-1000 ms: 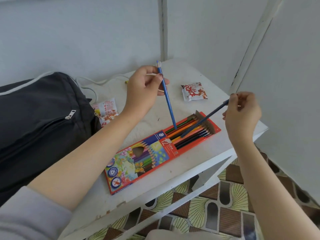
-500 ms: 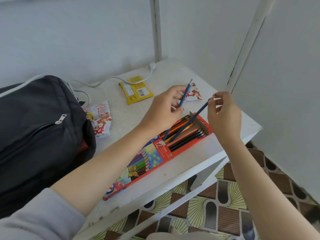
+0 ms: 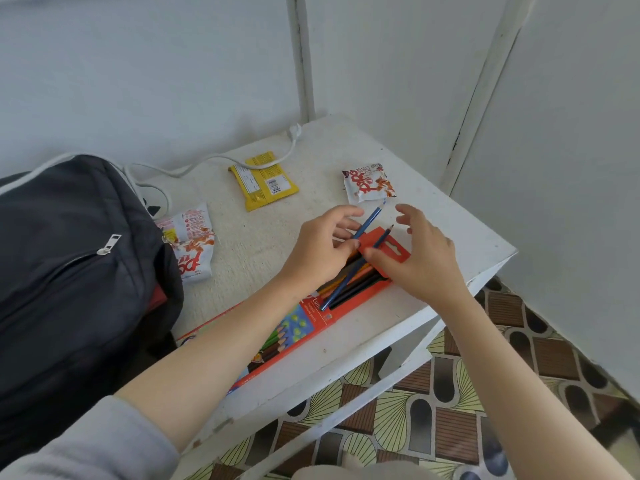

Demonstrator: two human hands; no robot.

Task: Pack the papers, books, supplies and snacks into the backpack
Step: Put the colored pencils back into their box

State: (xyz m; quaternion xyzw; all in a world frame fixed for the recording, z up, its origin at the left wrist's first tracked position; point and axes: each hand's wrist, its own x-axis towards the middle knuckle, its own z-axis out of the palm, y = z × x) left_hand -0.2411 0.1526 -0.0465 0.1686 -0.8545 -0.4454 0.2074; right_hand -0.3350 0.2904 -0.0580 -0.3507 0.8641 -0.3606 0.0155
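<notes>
We have lowered both pencils into the open pencil box (image 3: 311,320) on the bench (image 3: 433,220) near the backpack (image 3: 69,271), the grip of our left hand (image 3: 318,254) pinching the blue pencil (image 3: 371,222), that of our right hand (image 3: 419,261) slack, thumb pressing the dark pencil (image 3: 383,238), so closing and packing the box seems next.

White letters "Lun" on the red pencil box (image 3: 325,315) at centre frame, word cut short, barcode and fine print on the yellow packet (image 3: 266,181) above it too small to read, red stylised lettering on the white snack packets, upper right (image 3: 369,183) and centre left (image 3: 192,244), not legible
</notes>
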